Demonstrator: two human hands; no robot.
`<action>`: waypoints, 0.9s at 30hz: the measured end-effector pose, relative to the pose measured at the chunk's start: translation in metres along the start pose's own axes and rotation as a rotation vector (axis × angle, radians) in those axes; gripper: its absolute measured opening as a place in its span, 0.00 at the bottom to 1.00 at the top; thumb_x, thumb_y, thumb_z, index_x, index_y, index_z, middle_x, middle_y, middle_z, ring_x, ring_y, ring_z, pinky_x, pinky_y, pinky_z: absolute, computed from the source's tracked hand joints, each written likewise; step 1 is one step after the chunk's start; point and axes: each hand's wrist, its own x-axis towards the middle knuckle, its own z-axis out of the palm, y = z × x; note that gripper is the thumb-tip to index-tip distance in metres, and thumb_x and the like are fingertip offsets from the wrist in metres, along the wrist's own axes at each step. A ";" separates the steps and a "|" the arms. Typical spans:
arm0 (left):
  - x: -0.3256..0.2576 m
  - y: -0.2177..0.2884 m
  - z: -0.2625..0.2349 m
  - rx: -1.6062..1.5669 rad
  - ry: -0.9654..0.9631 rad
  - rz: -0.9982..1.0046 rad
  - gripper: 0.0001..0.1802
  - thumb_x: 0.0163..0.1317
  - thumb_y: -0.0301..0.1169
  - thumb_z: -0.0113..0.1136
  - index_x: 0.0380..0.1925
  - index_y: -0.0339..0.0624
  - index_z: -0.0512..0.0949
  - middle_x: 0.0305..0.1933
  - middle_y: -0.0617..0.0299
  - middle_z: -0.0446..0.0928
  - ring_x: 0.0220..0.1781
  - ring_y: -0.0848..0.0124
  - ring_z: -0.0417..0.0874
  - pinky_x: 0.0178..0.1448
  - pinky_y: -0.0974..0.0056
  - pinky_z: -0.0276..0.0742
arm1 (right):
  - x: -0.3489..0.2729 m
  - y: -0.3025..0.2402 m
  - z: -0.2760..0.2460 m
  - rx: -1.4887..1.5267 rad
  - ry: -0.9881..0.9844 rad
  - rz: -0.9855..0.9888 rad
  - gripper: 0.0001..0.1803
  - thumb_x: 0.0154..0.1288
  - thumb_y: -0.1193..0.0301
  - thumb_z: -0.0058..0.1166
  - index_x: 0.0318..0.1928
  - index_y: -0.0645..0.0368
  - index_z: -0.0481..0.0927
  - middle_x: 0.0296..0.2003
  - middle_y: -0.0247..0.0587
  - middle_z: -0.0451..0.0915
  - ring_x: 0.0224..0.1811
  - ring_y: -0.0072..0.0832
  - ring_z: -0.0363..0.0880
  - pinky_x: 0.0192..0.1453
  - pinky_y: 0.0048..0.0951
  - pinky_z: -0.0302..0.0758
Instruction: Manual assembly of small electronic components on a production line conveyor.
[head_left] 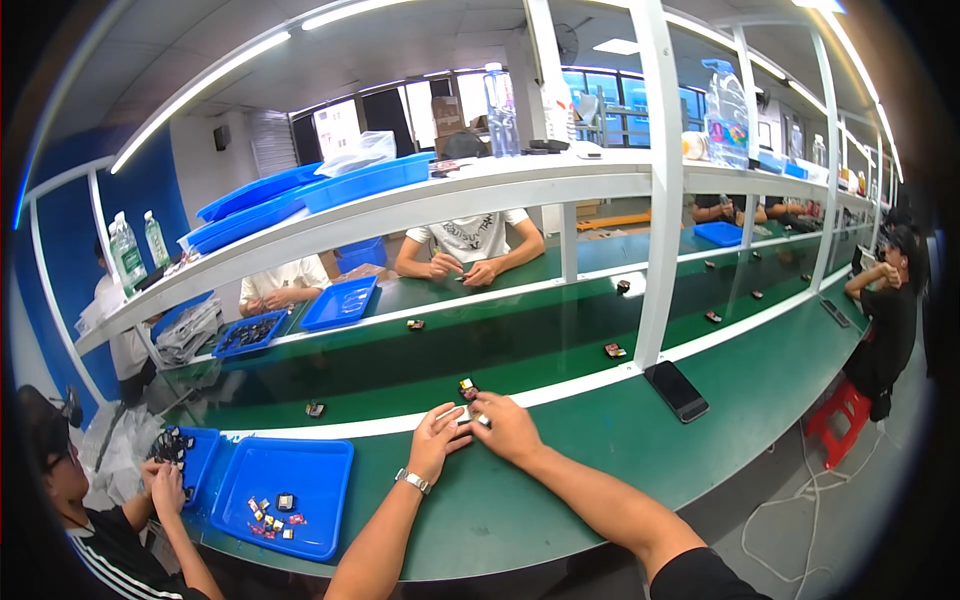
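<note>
Head view: left hand (437,436) and right hand (506,423) both pinch a small part (468,412) at the green bench (560,470) edge — conveyor belt (450,360) just beyond, blue tray (325,470) left.

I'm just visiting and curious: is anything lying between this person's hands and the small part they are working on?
Nothing visible does. The left hand and right hand already meet around the small part at the white strip beside the belt; their fingers hide how it is gripped.
</note>
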 end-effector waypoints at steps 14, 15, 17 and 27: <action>0.013 -0.008 -0.009 0.351 0.034 0.022 0.09 0.66 0.22 0.52 0.45 0.31 0.77 0.43 0.52 0.82 0.42 0.70 0.83 0.47 0.68 0.80 | 0.054 0.094 0.009 -0.357 0.108 0.173 0.31 0.51 0.63 0.69 0.52 0.63 0.73 0.43 0.45 0.81 0.52 0.43 0.75 0.55 0.40 0.74; 0.012 -0.008 -0.009 0.381 0.033 0.028 0.09 0.66 0.22 0.52 0.44 0.32 0.78 0.42 0.53 0.83 0.42 0.71 0.83 0.47 0.68 0.80 | 0.052 0.085 0.011 -0.355 0.099 0.169 0.31 0.51 0.63 0.69 0.52 0.63 0.73 0.43 0.45 0.81 0.52 0.43 0.75 0.55 0.40 0.74; 0.012 -0.012 -0.015 0.370 0.055 0.028 0.09 0.66 0.22 0.52 0.43 0.32 0.78 0.41 0.54 0.83 0.41 0.71 0.84 0.46 0.69 0.80 | 0.056 0.060 0.016 -0.234 -0.052 0.258 0.31 0.52 0.59 0.68 0.52 0.61 0.72 0.45 0.49 0.79 0.52 0.45 0.74 0.52 0.42 0.75; 0.011 -0.013 -0.016 0.327 0.058 0.041 0.09 0.67 0.24 0.52 0.44 0.31 0.76 0.39 0.53 0.82 0.34 0.72 0.82 0.37 0.70 0.80 | 0.040 0.048 0.040 0.047 -0.086 0.332 0.30 0.49 0.68 0.70 0.50 0.64 0.69 0.40 0.50 0.79 0.43 0.43 0.79 0.50 0.39 0.75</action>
